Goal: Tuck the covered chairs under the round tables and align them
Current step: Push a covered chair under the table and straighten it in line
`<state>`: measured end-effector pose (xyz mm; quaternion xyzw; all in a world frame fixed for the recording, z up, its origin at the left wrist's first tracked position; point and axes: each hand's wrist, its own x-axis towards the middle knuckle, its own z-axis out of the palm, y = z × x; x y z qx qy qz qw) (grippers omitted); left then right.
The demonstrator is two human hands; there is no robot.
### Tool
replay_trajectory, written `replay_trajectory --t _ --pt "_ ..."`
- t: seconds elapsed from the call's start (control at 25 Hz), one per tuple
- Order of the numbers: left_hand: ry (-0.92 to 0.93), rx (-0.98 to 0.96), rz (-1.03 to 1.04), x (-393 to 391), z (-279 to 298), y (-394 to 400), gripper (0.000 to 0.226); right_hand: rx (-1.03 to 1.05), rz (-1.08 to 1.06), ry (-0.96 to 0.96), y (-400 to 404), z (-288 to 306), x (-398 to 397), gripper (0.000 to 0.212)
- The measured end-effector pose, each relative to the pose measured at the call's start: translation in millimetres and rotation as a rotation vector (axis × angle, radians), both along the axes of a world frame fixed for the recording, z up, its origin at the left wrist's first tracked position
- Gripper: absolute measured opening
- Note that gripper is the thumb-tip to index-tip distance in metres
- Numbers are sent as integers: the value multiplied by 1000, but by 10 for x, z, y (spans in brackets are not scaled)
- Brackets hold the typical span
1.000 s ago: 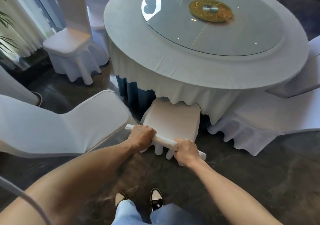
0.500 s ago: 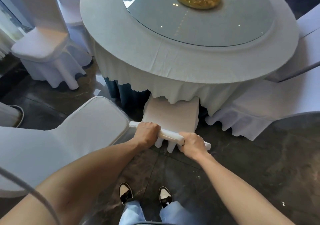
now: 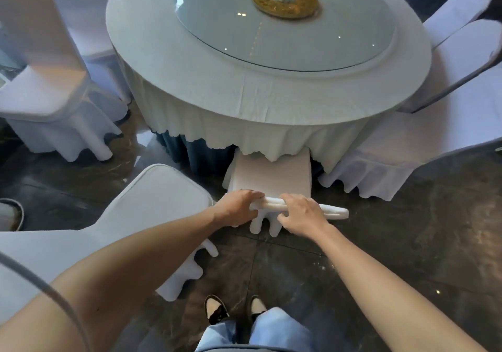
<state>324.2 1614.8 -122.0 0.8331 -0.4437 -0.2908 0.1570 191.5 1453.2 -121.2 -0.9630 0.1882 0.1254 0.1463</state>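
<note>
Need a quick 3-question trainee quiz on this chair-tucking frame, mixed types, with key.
1. True or false: both hands rest on the top edge of the chair at the round table.
2. Where is this chair's seat? A) fully out on the floor B) partly under the tablecloth C) on the tabletop
3. What lies at the centre of the glass turntable?

Key:
1. True: left hand and right hand are on the backrest top.
2. B
3. A gold disc.

One round desk (image 3: pixel 190 61) with one glass turntable (image 3: pixel 298 39), about six white-covered chairs (image 3: pixel 269 173), two hands (image 3: pixel 239 207), two shoes (image 3: pixel 214 308).
</note>
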Motion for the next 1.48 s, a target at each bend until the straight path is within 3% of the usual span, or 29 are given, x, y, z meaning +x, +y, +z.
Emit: replay_trajectory --t 0.28,0.44,0.6,0.72,0.88,1.04,1.16,1.36,1.48 --pt "-142 95 6 336 422 768 52 -46 136 306 477 323 540 10" --pt "-181 111 76 630 542 1342 54 -102 178 351 856 536 881 22" --pt "-304 90 72 1109 506 2065 57 -33 141 176 1618 535 1322 15" --pt "-399 53 9 1364 537 2524 59 -44 91 -17 2168 427 1588 50" --pt "-434 -6 -57 1710 514 3451 65 -10 -35 -160 3260 324 1776 67" --pt "-401 -1 -146 1877 489 4348 68 66 -141 -149 4274 273 1765 74" --pt "-310 63 -223 2001 374 4867 75 241 -118 -6 4861 128 1682 83" --pt "50 413 -235 2127 292 5390 104 481 -16 218 5359 -2 1464 105" --pt "191 488 -270 2138 303 5429 107 448 46 341 5529 -63 1396 94"
